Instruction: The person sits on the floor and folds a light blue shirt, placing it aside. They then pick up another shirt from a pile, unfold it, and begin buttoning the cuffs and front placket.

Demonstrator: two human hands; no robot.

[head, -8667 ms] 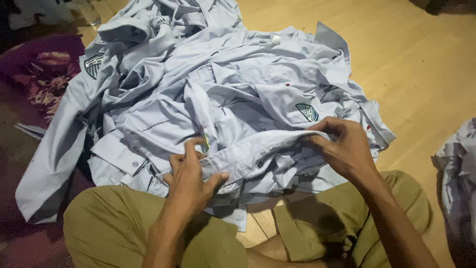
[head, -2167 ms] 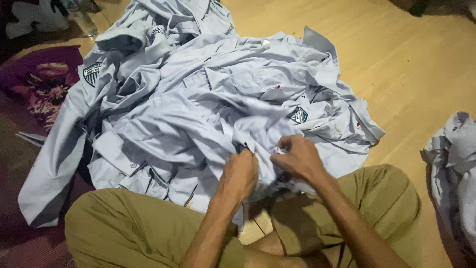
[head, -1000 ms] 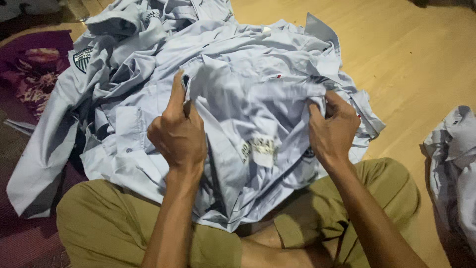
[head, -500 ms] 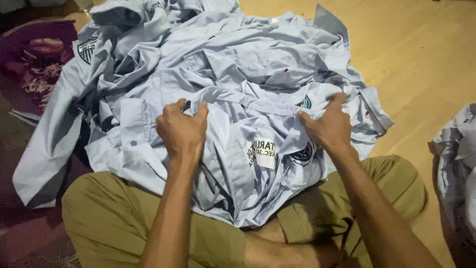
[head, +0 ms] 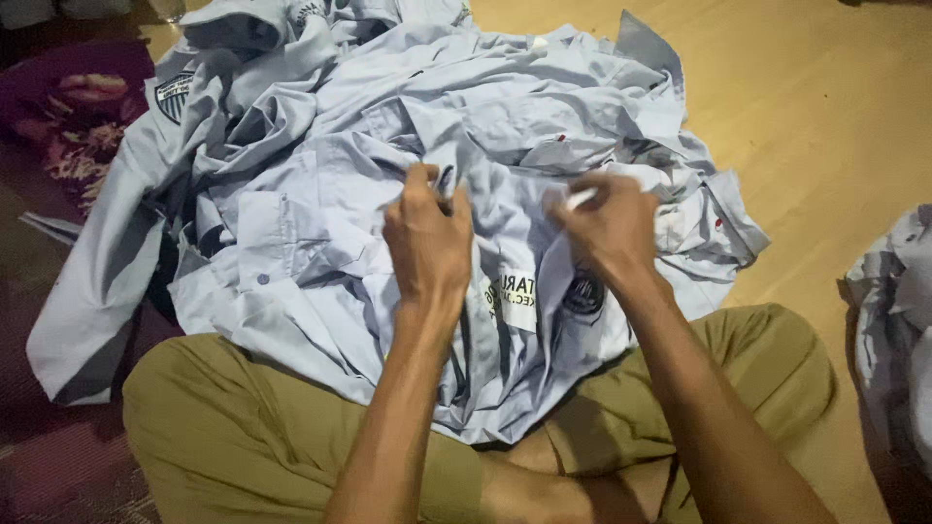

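Both hands have drawn inward since the earlier spread hold. Left hand [head: 427,243] and right hand [head: 607,228], grips closed, pinch the pale-blue shirt [head: 505,320]. Sorting step; next needs a firm regrip.

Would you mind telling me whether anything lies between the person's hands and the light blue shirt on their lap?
Nothing visible does. The left hand and the right hand both rest directly on the shirt, pinching its fabric.

right hand [head: 607,228] motion-blurred — its grip unclear — second shirt heap [head: 893,340] cut by the right edge.
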